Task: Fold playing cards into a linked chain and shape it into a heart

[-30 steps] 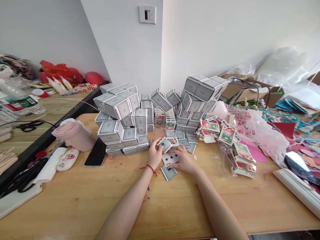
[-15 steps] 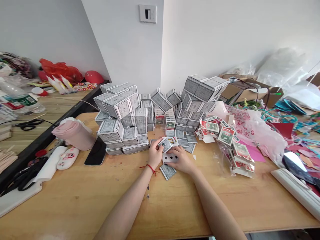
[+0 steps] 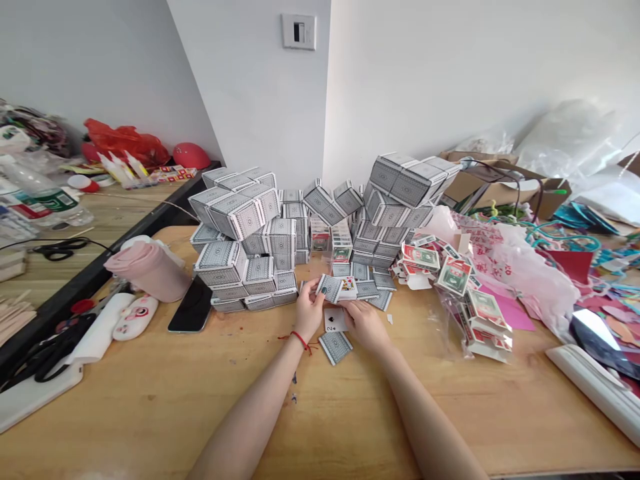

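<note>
My left hand (image 3: pixel 309 310) pinches a grey-backed playing card (image 3: pixel 330 288) between thumb and fingers, its patterned side up. Just below it, a face-up two of spades (image 3: pixel 334 321) lies on the table. Curled fingers of my right hand (image 3: pixel 367 325) press at that card's right edge, covering part of it. Nearer to me a grey-backed card piece (image 3: pixel 335 347) lies flat. Behind my hands is a face-up stack with a picture card (image 3: pixel 349 287) on top, partly hidden, and several grey-backed cards (image 3: pixel 367 290) lie beside it.
Folded-card block stacks stand at the left (image 3: pixel 220 262) and right (image 3: pixel 395 180). Opened card boxes (image 3: pixel 455 272) and a printed plastic bag (image 3: pixel 520 260) lie to the right. A phone (image 3: pixel 191 305), a pink roll (image 3: pixel 153 270) and scissors (image 3: pixel 63 347) are on the left.
My right hand has shifted up and right, and the two of spades now shows more clearly. The card in my left hand has turned flatter and moved slightly left.
</note>
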Tool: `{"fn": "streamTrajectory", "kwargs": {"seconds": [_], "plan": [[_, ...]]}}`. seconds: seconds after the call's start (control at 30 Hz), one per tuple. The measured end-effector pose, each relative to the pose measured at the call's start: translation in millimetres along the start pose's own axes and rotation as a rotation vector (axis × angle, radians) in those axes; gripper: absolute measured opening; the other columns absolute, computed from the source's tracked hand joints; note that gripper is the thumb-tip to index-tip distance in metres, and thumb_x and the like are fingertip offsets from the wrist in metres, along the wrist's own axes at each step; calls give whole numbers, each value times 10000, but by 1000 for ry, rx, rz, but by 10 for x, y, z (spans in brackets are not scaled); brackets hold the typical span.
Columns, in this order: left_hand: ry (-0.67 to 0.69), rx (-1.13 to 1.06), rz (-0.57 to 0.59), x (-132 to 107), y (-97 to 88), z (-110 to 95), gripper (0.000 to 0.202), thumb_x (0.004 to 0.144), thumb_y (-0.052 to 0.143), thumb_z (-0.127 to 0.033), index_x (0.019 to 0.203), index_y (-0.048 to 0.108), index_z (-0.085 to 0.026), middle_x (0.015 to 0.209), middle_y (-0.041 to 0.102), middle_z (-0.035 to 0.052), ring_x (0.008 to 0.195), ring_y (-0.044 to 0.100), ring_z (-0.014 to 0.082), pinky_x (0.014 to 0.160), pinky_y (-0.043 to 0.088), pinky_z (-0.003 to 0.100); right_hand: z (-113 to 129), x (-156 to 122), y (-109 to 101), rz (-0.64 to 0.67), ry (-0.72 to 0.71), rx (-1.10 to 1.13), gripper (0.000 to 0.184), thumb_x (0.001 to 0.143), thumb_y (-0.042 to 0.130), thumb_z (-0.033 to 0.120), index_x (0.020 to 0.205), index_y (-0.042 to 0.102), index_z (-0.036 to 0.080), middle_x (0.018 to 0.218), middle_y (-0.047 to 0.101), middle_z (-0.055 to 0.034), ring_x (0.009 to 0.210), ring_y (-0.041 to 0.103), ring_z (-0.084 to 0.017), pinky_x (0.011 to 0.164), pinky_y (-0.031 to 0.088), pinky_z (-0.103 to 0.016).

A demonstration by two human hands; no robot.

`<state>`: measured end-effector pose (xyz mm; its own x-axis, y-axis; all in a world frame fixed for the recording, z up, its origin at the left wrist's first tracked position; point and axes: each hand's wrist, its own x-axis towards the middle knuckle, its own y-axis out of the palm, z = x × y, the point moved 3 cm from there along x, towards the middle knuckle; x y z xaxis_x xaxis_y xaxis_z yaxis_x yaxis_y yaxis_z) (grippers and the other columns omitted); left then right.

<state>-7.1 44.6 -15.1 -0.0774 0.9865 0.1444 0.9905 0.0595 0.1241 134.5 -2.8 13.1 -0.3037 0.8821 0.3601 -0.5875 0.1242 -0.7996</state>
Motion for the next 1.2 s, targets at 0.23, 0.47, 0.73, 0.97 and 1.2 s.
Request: {"fn": "streamTrajectory", "kwargs": {"seconds": [0.23, 0.47, 0.73, 0.97, 1.2], "plan": [[-102, -154, -19, 13, 10, 28, 346, 734, 565, -254, 1065, 501, -173, 1018, 580, 97, 858, 594, 184, 650, 531, 317, -225, -75, -82, -270, 297, 134, 248, 817, 413, 253, 883, 651, 223, 797, 690, -34, 676, 618, -181, 637, 454, -283], [-92, -185, -19, -12, 31, -29, 339, 737, 567, -274, 1052, 484, -180, 990, 575, 84, 841, 594, 178, 650, 546, 333, -285, -85, -138, -411, 452, 276, 286, 776, 460, 368, 847, 671, 188, 741, 691, -42, 628, 588, -177, 593, 448, -268], [-97, -147, 127, -62, 101, -64, 347, 728, 579, -299, 1050, 514, -189, 1015, 567, 87, 837, 593, 193, 611, 550, 334, -315, -75, -78, -389, 473, 324, 287, 758, 480, 370, 853, 680, 188, 721, 686, -41, 609, 589, -183, 582, 443, -276], [-85, -102, 153, -107, 125, -13, 302, 739, 566, -278, 1017, 507, -174, 995, 562, 86, 817, 582, 179, 611, 547, 327, -307, -88, -82, -419, 485, 353, 311, 770, 449, 368, 870, 681, 186, 793, 696, -59, 662, 605, -199, 600, 457, -287], [-100, -124, 89, -75, 92, -13, 292, 722, 571, -256, 989, 505, -159, 939, 554, 79, 816, 568, 184, 583, 546, 322, -341, -102, -134, -503, 536, 338, 326, 761, 459, 372, 873, 686, 165, 812, 698, -73, 705, 613, -207, 619, 461, -287]]}}
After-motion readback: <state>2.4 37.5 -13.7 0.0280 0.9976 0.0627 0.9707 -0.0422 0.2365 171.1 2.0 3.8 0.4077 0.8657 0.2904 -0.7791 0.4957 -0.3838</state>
